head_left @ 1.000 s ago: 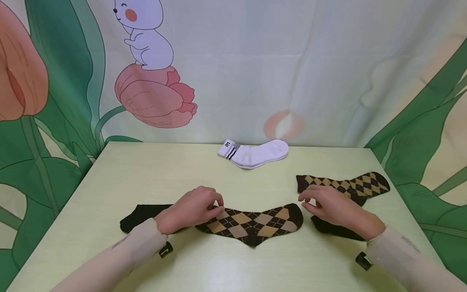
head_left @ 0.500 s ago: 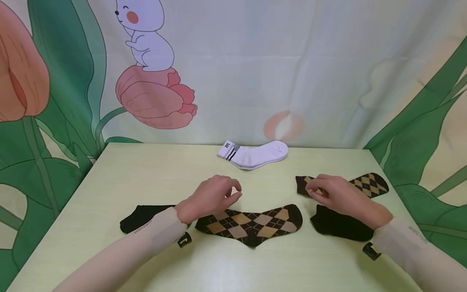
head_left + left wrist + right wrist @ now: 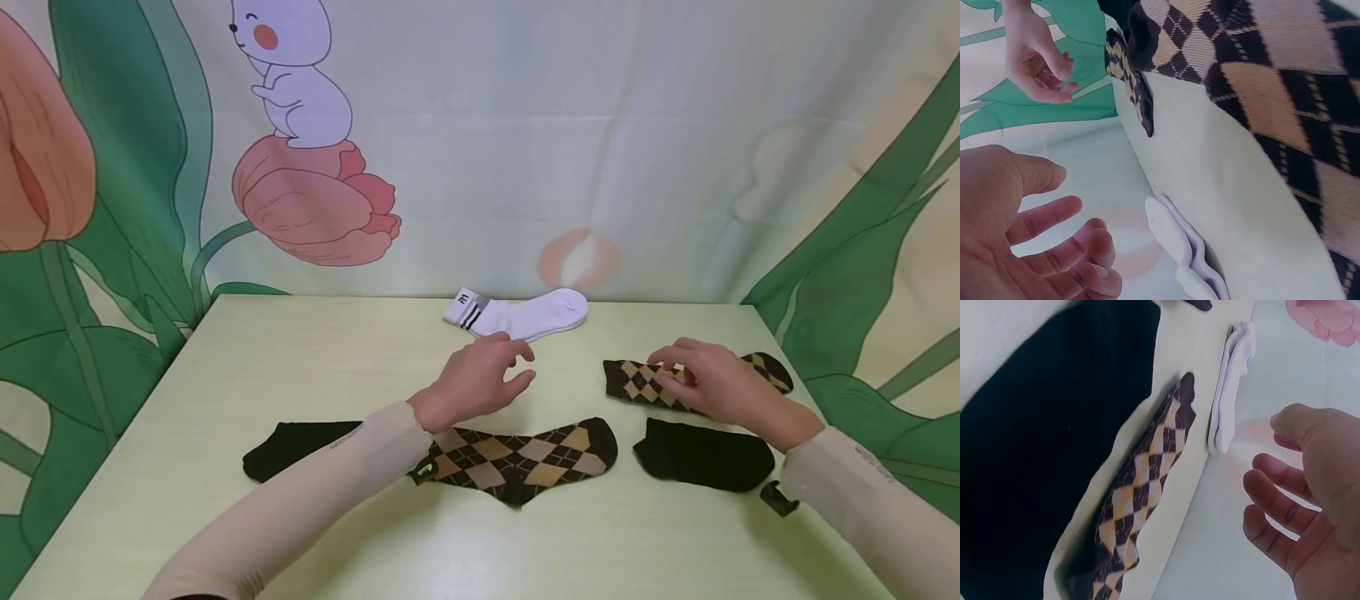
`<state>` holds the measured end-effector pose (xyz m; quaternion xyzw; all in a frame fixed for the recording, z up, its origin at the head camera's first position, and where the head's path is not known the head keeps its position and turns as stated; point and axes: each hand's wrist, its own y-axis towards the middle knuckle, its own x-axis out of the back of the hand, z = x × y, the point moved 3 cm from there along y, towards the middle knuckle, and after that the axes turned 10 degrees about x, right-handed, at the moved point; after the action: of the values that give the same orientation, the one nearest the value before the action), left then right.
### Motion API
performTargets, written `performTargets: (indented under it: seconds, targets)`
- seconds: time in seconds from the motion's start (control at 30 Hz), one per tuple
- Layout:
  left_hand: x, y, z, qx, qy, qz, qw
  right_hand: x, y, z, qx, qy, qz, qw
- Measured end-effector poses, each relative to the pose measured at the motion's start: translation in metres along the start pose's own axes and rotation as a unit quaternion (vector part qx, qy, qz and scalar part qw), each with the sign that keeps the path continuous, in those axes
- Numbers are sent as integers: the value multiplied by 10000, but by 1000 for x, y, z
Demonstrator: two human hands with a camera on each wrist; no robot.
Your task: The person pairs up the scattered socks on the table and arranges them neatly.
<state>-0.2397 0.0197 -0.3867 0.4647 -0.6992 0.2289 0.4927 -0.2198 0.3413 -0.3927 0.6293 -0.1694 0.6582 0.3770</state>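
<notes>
My left hand [image 3: 480, 379] is raised between the near argyle sock [image 3: 525, 458] and the white socks [image 3: 532, 317], its fingers loosely bent around nothing. In the left wrist view its thumb and fingers [image 3: 1054, 219] stand apart. My right hand [image 3: 712, 379] hovers over the far argyle sock [image 3: 637, 383] and hides its middle. The right wrist view shows nothing between the thumb and fingers [image 3: 1285, 487]. A black sock [image 3: 701, 454] lies just below that hand. Another black sock [image 3: 300, 442] at the left is partly covered by my left sleeve.
The pale table [image 3: 300, 358] ends at a printed curtain [image 3: 480, 167] behind the white socks. Its right edge runs close to the far argyle sock's toe. Small black devices [image 3: 780, 497] hang under both sleeves.
My left hand has lifted off the near argyle sock's left end and moved right and away from me. My right hand has moved slightly right and farther over the far argyle sock.
</notes>
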Motion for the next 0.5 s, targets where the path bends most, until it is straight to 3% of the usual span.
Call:
performTargets:
  seconds: [0.17,0.5]
  targets:
    - [-4,14,-9,21,69,-22,10000,4,-4,-13,-178,-110,-34,9998]
    - [-17,33,-25,44,-4,110,9999,7,-13,-39,195,-383,-591,9973]
